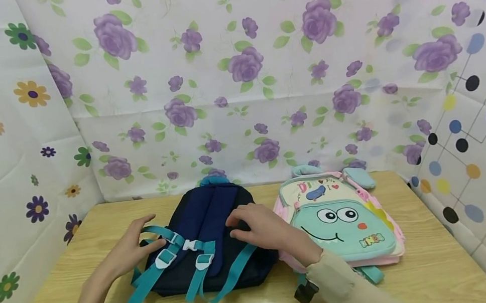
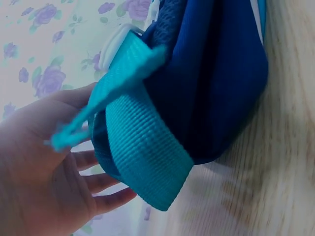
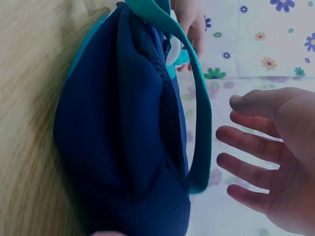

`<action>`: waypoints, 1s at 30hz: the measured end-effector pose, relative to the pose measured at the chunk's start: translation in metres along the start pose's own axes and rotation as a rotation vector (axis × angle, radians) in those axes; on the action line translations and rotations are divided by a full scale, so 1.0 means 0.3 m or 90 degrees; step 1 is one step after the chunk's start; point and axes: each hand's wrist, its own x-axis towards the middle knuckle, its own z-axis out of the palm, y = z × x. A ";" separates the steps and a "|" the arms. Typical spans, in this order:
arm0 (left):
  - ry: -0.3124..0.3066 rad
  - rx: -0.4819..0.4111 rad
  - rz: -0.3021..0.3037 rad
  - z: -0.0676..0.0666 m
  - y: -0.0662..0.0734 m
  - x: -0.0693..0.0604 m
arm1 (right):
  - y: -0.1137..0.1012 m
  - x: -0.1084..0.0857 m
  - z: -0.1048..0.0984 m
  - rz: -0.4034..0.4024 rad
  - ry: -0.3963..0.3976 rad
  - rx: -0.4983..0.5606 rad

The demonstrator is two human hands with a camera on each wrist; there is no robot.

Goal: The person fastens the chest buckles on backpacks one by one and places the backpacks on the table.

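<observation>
Two hands at navy bag, neither w/ a firm hold

Navy backpack [image 1: 208,224] lies harness side up on the table [image 1: 434,259], approx. 6–7 o'clock of the head view's centre; its teal top handle [image 1: 214,180] is at 12 o'clock of the bag, loose teal webbing [image 1: 235,271] trails at 5 to 7 o'clock; L hand [image 1: 129,246] is at the bag's 9 o'clock, thumb & fingers well apart, fingers fairly straight and partly behind a teal strap in the L wrist view; no pinch seen, light contact poss. but can't tell; R hand [image 1: 263,227] is at approx. 3 o'clock, grip wide, fingers spread, holding nothing, w/ a gap to bag and strap per the R wrist view.

Progress, as far as I can judge: white chest buckle [image 1: 189,245], approx. 8 o'clock of the bag's middle, looks joined across the shoulder straps, so the fastening seems done; white strap adjusters [image 1: 165,258] are threaded; what's left, prob. just tidying strap tails & moving the bag, tho' neither is certain; pink backpack [image 1: 348,229] w/ the dino face lies front up at the navy one's 3 o'clock, just beyond R hand; neither hand holds it, & whether its own straps are done can't be told, harness side being hidden.
</observation>
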 end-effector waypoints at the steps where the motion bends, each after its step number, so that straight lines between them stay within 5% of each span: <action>1: 0.003 0.000 -0.006 0.002 0.002 0.001 | -0.004 0.004 0.002 0.004 -0.005 0.007; 13: 0.048 0.082 -0.074 0.029 0.026 0.018 | -0.048 0.050 0.025 0.027 -0.033 0.014; 21: 0.049 0.085 -0.110 0.041 0.042 0.027 | -0.064 0.088 0.044 0.005 -0.023 0.021; 30: 0.074 -0.021 0.056 0.069 0.039 0.035 | -0.074 0.115 0.068 0.000 -0.048 0.018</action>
